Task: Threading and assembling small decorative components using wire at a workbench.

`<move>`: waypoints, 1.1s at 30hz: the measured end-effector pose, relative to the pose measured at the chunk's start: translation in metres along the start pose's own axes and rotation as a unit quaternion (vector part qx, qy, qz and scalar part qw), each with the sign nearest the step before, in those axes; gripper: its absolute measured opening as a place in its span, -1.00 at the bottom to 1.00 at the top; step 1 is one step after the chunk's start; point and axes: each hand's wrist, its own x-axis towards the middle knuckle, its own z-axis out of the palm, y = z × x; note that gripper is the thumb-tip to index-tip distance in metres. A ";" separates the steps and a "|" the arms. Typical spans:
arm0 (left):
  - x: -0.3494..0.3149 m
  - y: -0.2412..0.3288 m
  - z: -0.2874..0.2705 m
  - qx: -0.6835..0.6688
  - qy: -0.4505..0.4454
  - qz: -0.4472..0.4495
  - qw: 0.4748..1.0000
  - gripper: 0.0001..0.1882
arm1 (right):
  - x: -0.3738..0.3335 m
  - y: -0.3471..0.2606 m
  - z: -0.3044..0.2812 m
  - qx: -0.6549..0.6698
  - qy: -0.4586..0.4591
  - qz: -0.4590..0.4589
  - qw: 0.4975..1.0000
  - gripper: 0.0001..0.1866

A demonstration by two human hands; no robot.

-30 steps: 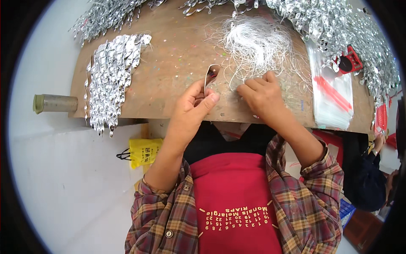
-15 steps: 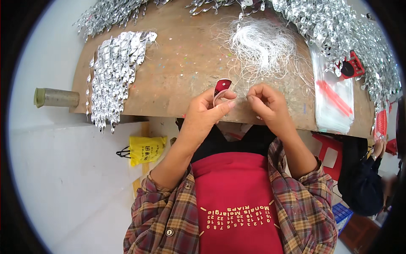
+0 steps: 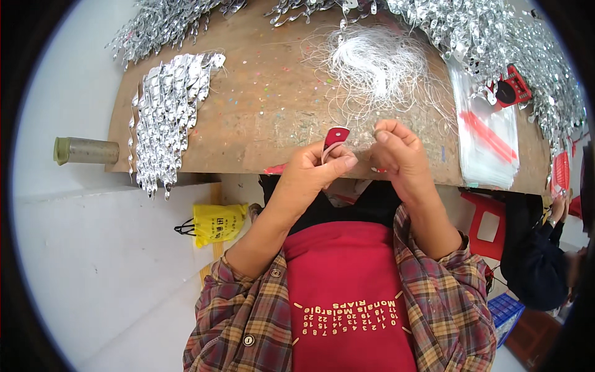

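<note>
One red strip (image 3: 337, 136), holed near its far end, is pinched between the thumb and fingers of the left hand (image 3: 320, 168) over the near edge of the table (image 3: 260, 139), its visible length pointing far and slightly right. The right hand (image 3: 400, 154) is just to the right of that holed end, fingers curled, though whether they pinch a strand cannot be told, and a heap of white string (image 3: 381, 59) lies on the far side. Silver twisted strips (image 3: 167, 118) lie left and clear sleeves (image 3: 486, 158) right, with a white wall (image 3: 68, 235) at the left.
</note>
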 end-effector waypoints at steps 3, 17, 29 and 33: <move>0.000 0.002 -0.002 -0.017 0.009 0.008 1.000 -0.88 | 0.001 -0.004 -0.006 0.013 0.005 -0.013 1.000 -0.88; -0.006 0.004 -0.001 0.007 0.020 0.031 0.999 -0.83 | 0.000 0.002 -0.009 0.050 -0.001 0.011 0.999 -0.87; -0.008 -0.001 0.002 0.168 -0.001 0.077 0.983 -0.79 | -0.014 -0.015 0.008 -0.409 -0.039 -0.235 0.881 -0.79; -0.009 0.001 0.002 0.130 -0.014 0.098 0.987 -0.79 | -0.011 -0.011 0.004 -0.519 -0.129 -0.303 0.789 -0.78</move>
